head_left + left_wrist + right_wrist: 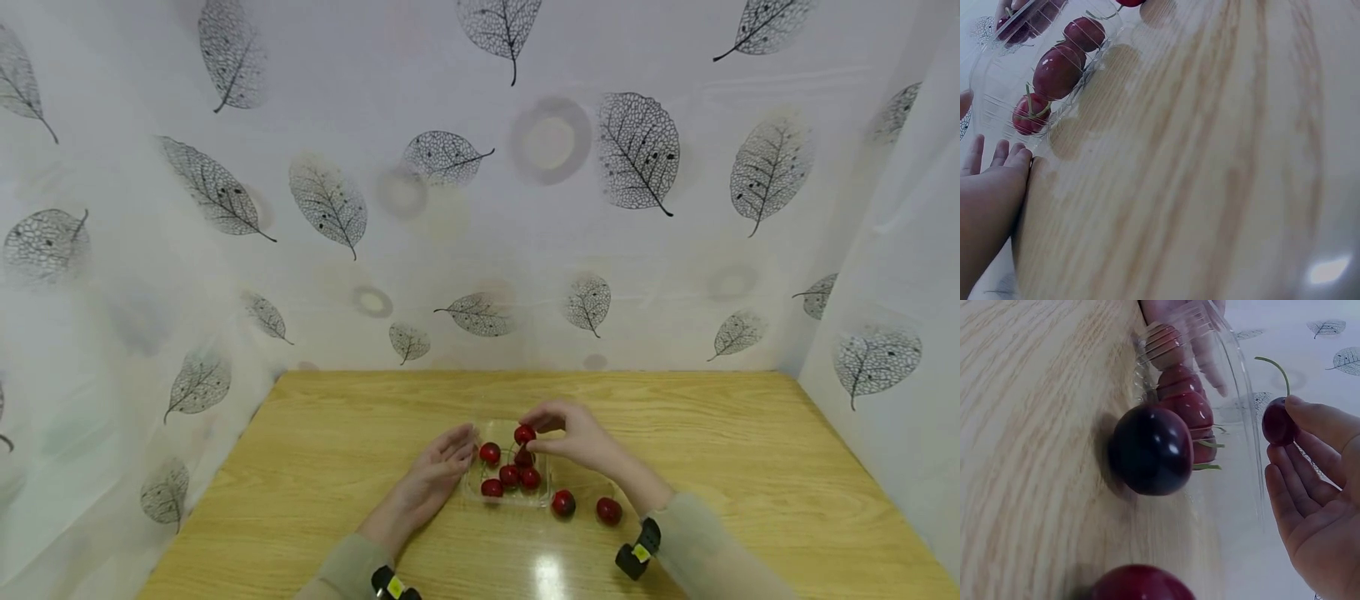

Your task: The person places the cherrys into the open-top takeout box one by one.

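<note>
A clear plastic tub [543, 502] stands on the table with several dark red cherries [509, 476] inside. My right hand [573, 435] pinches one cherry [1279, 422] between thumb and fingertips above the tub's right part; its green stem curves upward in the right wrist view. At the tub's left side is my left hand [433, 475], its fingers loosely extended along the wall. In the left wrist view those fingers [1017, 156] lie close by the plastic; whether they touch it I cannot tell. Two loose cherries, one darker [563, 503] and one redder [609, 511], lie right of the tub.
The wood-grain table [337, 433] reaches back to a pale curtain [480, 250] printed with leaf skeletons, which also hangs at both sides. A bright light reflection shows on the tabletop near the front.
</note>
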The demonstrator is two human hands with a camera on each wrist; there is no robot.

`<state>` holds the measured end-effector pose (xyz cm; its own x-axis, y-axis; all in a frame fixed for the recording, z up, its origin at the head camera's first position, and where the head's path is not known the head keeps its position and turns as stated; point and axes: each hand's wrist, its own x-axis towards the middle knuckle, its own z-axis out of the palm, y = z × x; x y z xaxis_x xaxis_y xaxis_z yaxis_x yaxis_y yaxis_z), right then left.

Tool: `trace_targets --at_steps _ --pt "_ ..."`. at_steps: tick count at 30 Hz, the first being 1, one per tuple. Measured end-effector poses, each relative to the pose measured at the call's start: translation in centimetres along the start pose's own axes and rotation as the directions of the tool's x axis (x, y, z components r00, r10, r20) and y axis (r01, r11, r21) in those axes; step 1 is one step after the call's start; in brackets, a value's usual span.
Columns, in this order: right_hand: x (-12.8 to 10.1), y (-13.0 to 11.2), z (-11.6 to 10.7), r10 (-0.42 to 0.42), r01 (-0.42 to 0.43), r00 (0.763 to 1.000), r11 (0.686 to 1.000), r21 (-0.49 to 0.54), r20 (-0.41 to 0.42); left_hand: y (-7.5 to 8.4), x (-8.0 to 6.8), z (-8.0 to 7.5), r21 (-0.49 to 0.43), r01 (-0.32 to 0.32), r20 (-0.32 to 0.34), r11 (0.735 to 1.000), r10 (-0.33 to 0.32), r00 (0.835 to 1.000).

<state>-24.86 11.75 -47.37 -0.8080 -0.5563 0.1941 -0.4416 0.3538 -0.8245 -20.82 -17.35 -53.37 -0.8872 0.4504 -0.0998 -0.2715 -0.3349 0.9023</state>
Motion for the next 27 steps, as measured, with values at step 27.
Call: trace_targets --at_steps 27 --pt "0.5 0.0 2.0 -0.082 0.081 0.997 0.989 -0.121 -0.008 -0.1 0.2 -0.1 0.003 0.002 0.001 1.000 -0.002 1.000"
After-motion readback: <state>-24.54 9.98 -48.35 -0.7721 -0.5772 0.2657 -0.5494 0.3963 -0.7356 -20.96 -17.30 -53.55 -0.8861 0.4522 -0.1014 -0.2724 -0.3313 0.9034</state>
